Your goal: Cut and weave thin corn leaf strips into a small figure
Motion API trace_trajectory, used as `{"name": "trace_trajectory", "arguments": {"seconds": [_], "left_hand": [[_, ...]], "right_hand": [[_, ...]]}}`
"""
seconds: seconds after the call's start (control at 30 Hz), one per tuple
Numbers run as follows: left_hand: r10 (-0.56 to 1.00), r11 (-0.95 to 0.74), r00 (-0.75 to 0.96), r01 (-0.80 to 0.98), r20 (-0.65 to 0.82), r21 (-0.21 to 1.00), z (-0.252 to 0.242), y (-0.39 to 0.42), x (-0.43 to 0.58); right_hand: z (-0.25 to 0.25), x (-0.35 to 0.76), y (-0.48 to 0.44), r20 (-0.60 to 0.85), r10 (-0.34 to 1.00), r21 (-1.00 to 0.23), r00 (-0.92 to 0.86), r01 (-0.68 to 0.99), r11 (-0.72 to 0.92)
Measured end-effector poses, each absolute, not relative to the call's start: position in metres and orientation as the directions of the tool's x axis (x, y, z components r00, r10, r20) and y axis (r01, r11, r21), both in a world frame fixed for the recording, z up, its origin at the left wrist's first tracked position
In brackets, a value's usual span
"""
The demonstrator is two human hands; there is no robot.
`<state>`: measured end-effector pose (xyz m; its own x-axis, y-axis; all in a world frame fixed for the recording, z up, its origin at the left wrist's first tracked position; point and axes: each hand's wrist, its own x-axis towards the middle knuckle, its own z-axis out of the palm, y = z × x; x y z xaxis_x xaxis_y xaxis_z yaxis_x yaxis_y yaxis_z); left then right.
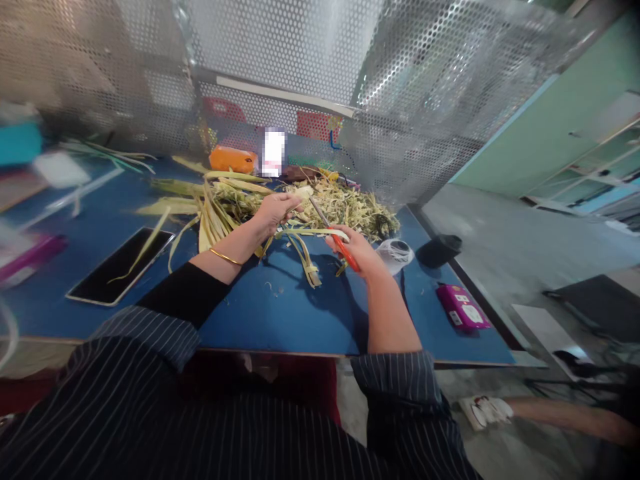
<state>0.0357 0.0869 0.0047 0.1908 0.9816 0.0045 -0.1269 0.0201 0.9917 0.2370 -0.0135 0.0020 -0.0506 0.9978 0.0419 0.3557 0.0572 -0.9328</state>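
My left hand (275,210) is closed, pinching a pale piece of dried husk (304,193) between thumb and fingers. Red-handled scissors (344,251) are gripped in my right hand (361,255), their blades pointing up and left, close to that piece. From below my left hand, a long pale strip (313,232) stretches across to my right hand; I cannot tell which hand holds it. Long husk strips (213,220) lie to the left of my left hand. Beyond both hands is a heap of short, shredded husk bits (345,203).
On the blue table (295,320) lie a dark flat tablet-like slab (123,267), a white spool (395,255), a black roll (440,250) and a purple packet (463,307). An orange packet (233,160) stands before the perforated metal screen (280,47). Another person's leg (560,417) shows at lower right.
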Motion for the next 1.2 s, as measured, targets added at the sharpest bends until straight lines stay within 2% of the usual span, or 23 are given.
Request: {"name": "trace_trajectory", "arguments": {"seconds": [0.17, 0.33, 0.7, 1.2], "left_hand": [[0.962, 0.047, 0.27, -0.031, -0.036, 0.998, 0.0056, 0.0847, 0.0357], [0.947, 0.068, 0.317, -0.031, -0.054, 0.997, 0.0028, 0.088, 0.0343], [0.944, 0.095, 0.321, -0.055, -0.072, 0.994, 0.0045, 0.0897, 0.0334], [0.931, 0.105, 0.35, 0.005, -0.1, 0.994, 0.0096, 0.0884, 0.0307]], "right_hand": [[-0.0032, 0.2381, -0.0094, 0.046, 0.998, -0.946, -0.051, 0.32, 0.06], [-0.0034, 0.2373, -0.0097, 0.018, 0.999, -0.957, -0.047, 0.288, 0.03], [-0.0011, 0.2367, -0.01, 0.053, 0.998, -0.937, -0.03, 0.344, 0.06], [0.0022, 0.2349, -0.0134, -0.051, 0.998, -0.971, -0.031, 0.233, -0.042]]}}
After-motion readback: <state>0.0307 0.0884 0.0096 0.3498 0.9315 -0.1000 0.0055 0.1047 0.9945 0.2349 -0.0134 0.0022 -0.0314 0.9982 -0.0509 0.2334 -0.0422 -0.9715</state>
